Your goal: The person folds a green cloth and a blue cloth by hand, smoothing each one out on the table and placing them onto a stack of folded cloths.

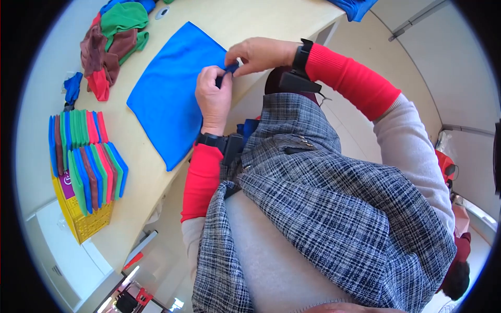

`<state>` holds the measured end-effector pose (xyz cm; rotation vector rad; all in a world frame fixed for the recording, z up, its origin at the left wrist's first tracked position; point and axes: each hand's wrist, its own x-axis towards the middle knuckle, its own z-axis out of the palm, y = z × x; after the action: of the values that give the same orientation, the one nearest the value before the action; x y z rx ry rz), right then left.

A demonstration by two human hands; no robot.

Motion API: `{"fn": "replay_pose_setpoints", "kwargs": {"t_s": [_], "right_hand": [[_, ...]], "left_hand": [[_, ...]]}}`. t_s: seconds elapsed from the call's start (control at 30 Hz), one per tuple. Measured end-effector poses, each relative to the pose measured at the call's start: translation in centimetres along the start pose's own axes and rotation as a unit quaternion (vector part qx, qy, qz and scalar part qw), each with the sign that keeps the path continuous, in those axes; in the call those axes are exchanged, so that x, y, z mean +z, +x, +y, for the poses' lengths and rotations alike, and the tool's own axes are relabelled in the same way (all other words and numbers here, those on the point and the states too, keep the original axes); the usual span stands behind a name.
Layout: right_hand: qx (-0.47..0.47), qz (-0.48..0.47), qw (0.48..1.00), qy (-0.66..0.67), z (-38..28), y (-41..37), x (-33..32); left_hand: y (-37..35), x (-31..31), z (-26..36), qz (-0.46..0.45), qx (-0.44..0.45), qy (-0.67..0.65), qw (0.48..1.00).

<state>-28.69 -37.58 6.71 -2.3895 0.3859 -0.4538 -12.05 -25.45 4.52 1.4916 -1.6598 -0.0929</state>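
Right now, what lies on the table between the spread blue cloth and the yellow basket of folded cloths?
Nothing: in the head view, only bare tabletop separates the blue cloth from the yellow basket.

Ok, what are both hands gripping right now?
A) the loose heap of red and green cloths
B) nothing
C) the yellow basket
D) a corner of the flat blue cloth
D: the left hand and the right hand both pinch the near corner of the blue cloth, which lies spread on the table.
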Motion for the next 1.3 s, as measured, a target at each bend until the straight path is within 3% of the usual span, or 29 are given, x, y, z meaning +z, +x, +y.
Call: {"fn": "replay_pose_setpoints", "kwargs": {"t_s": [0.2, 0.43, 0.73, 0.8, 0.87, 1.0, 1.03, 1.13, 1.17, 1.2, 1.27, 1.3], "right_hand": [[0.005, -0.021, 0.995, -0.102, -0.2, 1.8, 0.3], [-0.006, 0.007, 0.994, -0.108, -0.6, 2.7, -1.2], [-0.030, 0.041, 0.994, -0.096, 0.3, -1.4, -2.6], [0.101, 0.025, 0.994, 0.039, -0.5, -5.3, -3.7], [0.200, 0.004, 0.955, 0.220, 0.7, -10.2, -1.7], [0.075, 0.012, 0.996, -0.047, 3.5, -15.6, 9.6], [0.079, 0.016, 0.996, -0.048, 4.3, -16.0, 10.3], [0.080, 0.129, 0.956, -0.253, 7.7, -16.5, 10.4], [0.280, 0.083, 0.932, -0.216, 11.1, -17.6, 9.3], [0.469, 0.035, 0.867, -0.167, 13.7, -19.2, 7.5], [0.520, -0.117, 0.738, -0.415, 16.0, -23.0, 4.7], [0.521, -0.116, 0.737, -0.416, 15.8, -22.7, 4.1]], "left_hand": [[0.2, -0.4, 0.1, -0.004, -0.013, 0.004, 1.000], [-2.2, -4.2, -1.0, -0.019, 0.081, 0.113, 0.990], [-10.2, -11.3, -2.8, -0.054, -0.001, 0.184, 0.981], [-10.8, -11.5, -2.9, -0.053, -0.010, 0.185, 0.981], [-11.1, -11.3, -2.9, -0.044, -0.016, 0.186, 0.981], [-11.5, -10.4, -3.2, -0.040, -0.032, 0.183, 0.982], [-11.5, -10.4, -3.3, -0.038, -0.042, 0.186, 0.981], [-11.5, -10.4, -3.1, -0.045, -0.036, 0.189, 0.980], [-11.5, -10.5, -3.0, -0.046, -0.035, 0.190, 0.980], [-11.7, -10.6, -3.1, -0.046, -0.032, 0.190, 0.980], [-11.7, -10.7, -3.7, -0.045, -0.022, 0.196, 0.979], [-11.7, -10.4, -3.8, -0.046, -0.021, 0.198, 0.979]]}}
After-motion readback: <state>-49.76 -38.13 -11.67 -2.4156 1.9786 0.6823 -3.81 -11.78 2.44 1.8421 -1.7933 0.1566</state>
